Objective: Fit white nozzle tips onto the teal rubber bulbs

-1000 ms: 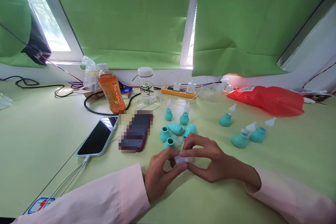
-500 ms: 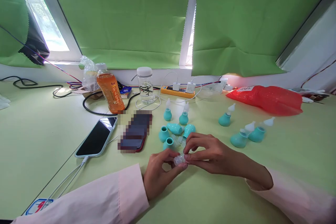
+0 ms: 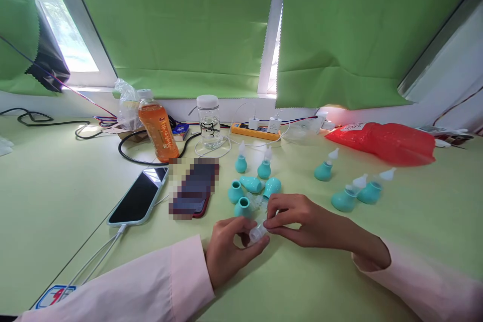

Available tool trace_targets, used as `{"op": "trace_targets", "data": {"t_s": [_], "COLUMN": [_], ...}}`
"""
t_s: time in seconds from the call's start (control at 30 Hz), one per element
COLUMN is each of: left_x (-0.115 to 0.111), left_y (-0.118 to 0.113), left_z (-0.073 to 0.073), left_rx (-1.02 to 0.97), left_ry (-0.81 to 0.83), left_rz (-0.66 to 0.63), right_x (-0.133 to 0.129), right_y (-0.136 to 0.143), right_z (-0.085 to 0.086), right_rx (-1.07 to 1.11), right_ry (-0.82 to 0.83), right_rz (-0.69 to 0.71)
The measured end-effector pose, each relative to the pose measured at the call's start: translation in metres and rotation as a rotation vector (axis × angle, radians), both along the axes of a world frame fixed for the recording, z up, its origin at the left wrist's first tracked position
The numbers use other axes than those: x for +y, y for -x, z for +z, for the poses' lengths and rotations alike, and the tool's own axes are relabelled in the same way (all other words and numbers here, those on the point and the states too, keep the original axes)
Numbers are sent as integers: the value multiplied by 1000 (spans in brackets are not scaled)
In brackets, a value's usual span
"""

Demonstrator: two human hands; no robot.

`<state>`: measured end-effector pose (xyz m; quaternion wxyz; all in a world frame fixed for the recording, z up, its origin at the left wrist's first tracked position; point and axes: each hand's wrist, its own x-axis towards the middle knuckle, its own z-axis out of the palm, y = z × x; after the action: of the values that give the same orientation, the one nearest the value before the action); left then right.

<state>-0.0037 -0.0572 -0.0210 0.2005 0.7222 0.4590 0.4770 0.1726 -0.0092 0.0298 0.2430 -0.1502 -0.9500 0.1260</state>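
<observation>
Between my two hands is a small clear plastic tube piece [image 3: 257, 233], its round open end facing me. My left hand [image 3: 234, 244] pinches it from the left, thumb below and fingers behind. My right hand [image 3: 292, 219] grips its far right end with the fingertips, which hide part of it. Just beyond lie loose teal rubber bulbs: an upright open-necked bulb [image 3: 242, 207], another upright one [image 3: 235, 191], and bulbs on their sides [image 3: 250, 184] [image 3: 272, 187]. More clear plastic pieces [image 3: 255, 200] lie among them, partly behind my right hand.
Teal bulbs with clear nozzles stand behind [image 3: 264, 169] and to the right [image 3: 343, 200]. Left are a blurred dark phone [image 3: 194, 188] and a charging phone [image 3: 139, 197]. An orange drink bottle [image 3: 158, 131], a clear jar [image 3: 209, 123], a power strip [image 3: 255, 132] and a red bag [image 3: 385, 143] line the back.
The clear piece has tilted slightly, its open end turning more toward me. My right fingers have shifted a little on it. The bulbs have stayed in place.
</observation>
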Motion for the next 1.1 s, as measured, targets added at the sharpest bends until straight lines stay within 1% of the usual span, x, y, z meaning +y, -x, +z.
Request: {"op": "trace_targets", "data": {"t_s": [0.07, 0.17, 0.27, 0.4, 0.57, 0.8, 1.1], "left_x": [0, 0, 0, 0, 1, 4, 4], "left_y": [0, 0, -1, -1, -2, -2, -3], "left_z": [-2, -4, -3, 0, 3, 0, 0], "left_rx": [17, 19, 10, 16, -13, -89, -128], "left_ry": [0, 6, 18, 113, 210, 276, 347], "left_rz": [3, -7, -13, -3, 47, 42, 56], "right_x": [0, -2, -4, -4, -3, -3, -2], "right_y": [1, 3, 4, 5, 4, 3, 5], "right_z": [-1, -2, -5, -6, -4, -1, 1], "right_rx": [-57, -124, -180, -220, -246, -228, -184], "right_ry": [-151, -354, -432, -446, -461, -468, -466], "right_rz": [9, -26, -57, -65, -84, -89, -107]}}
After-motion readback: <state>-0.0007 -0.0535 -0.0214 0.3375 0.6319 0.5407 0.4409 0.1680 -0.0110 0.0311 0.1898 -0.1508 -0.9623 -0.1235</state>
